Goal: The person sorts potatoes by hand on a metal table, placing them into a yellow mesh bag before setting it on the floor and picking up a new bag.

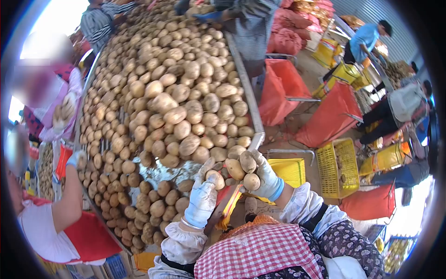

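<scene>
Both of my hands are gloved and come together at the near right corner of a metal-edged table (pixel 246 100) heaped with potatoes (pixel 174 114). My left hand (pixel 202 197) is closed around a potato (pixel 215 179), its fingers pointing up. Several potatoes (pixel 235 169) lie against my right hand (pixel 267 179), whose fingers are wrapped round them. The gloves are whitish with blue cuffs and look soiled. Between the hands, a red and yellow bag edge (pixel 229 207) shows below the potatoes.
A co-worker's gloved hand (pixel 76 160) touches the table's left edge. Other people stand at the far end and right. Red bags (pixel 283 90), a yellow crate (pixel 337 168) and a yellow container (pixel 287 172) stand to the right. Pink sacks (pixel 284 39) are piled behind.
</scene>
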Available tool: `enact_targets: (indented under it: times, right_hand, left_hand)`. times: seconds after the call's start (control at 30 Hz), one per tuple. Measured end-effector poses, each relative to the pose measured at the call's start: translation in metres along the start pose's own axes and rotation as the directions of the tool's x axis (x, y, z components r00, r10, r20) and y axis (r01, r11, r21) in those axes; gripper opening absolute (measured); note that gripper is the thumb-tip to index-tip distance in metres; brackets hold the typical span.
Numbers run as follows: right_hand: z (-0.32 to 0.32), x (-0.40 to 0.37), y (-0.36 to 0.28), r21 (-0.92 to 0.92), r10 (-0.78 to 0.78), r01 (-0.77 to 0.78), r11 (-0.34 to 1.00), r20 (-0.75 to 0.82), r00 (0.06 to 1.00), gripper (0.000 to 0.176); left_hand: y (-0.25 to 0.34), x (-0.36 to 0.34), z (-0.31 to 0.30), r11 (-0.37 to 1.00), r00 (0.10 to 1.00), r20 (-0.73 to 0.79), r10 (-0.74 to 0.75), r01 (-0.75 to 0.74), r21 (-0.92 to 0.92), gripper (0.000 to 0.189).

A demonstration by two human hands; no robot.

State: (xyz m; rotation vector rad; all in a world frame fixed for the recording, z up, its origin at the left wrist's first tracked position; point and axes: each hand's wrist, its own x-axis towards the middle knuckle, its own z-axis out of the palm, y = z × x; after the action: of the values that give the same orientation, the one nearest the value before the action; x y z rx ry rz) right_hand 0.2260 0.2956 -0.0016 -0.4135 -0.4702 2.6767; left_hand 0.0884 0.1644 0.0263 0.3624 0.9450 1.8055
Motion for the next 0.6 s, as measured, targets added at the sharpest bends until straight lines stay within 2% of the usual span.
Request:
enact_targets:
  times: [0.03,0.1,0.17,0.2,0.23,0.27,0.3,0.37,0.5,0.53,0.57,0.6]
  right_hand:
    - [-0.004,-0.008,-0.008,0.039,0.069,-0.065,0.997,-0.092,0.993,0.069]
    - [-0.009,-0.023,-0.027,0.054,0.081,-0.073,0.996,-0.166,0.983,0.071]
    - [-0.023,-0.037,-0.045,0.191,0.202,-0.217,0.957,0.095,0.975,0.071]
    - [-0.023,-0.046,-0.052,0.112,0.178,-0.169,0.979,-0.074,0.981,0.067]
    - [-0.022,-0.052,-0.058,0.120,0.163,-0.152,0.981,-0.081,0.983,0.067]
    - [-0.022,-0.057,-0.065,-0.015,0.116,-0.120,0.993,-0.156,0.981,0.067]
    - [-0.024,-0.060,-0.069,-0.151,0.063,-0.098,0.984,-0.221,0.973,0.067]
    - [-0.023,-0.064,-0.075,-0.196,0.034,-0.088,0.977,-0.262,0.965,0.065]
    - [-0.024,-0.065,-0.094,-0.122,0.116,-0.134,0.983,-0.143,0.983,0.061]
    - [-0.027,-0.063,-0.093,-0.055,0.106,-0.118,0.992,-0.185,0.977,0.059]
    - [-0.029,-0.062,-0.093,0.011,0.101,-0.101,0.995,-0.227,0.969,0.058]
    - [-0.040,-0.059,-0.095,0.037,0.128,-0.124,0.992,-0.180,0.975,0.053]
  left_hand:
    - [-0.009,0.006,0.005,1.000,1.000,0.023,-0.019,0.019,0.000,0.049]
    - [-0.019,0.018,0.021,0.962,0.994,0.013,-0.111,0.104,0.251,0.044]
    - [-0.025,0.023,0.043,0.916,0.966,0.028,-0.257,0.234,0.327,0.043]
    - [-0.032,0.033,0.049,0.721,0.955,0.297,-0.005,-0.202,0.663,0.047]
    - [-0.039,0.042,0.053,0.310,0.782,0.614,0.105,-0.612,0.727,0.052]
    - [-0.044,0.044,0.063,0.384,0.825,0.561,-0.070,-0.496,0.778,0.064]
    - [-0.055,0.050,0.065,0.254,0.822,0.564,-0.081,-0.530,0.809,0.067]
    - [-0.062,0.056,0.076,0.138,0.872,0.468,-0.147,-0.450,0.882,0.071]
    - [-0.078,0.068,0.080,0.147,0.829,0.555,-0.070,-0.541,0.828,0.066]
    - [-0.093,0.068,0.074,0.516,0.889,0.456,-0.030,-0.377,0.769,0.063]
    - [-0.098,0.067,0.073,0.806,0.939,0.342,-0.036,-0.175,0.565,0.061]
    - [-0.098,0.067,0.069,0.880,0.948,0.290,-0.133,-0.021,0.474,0.060]
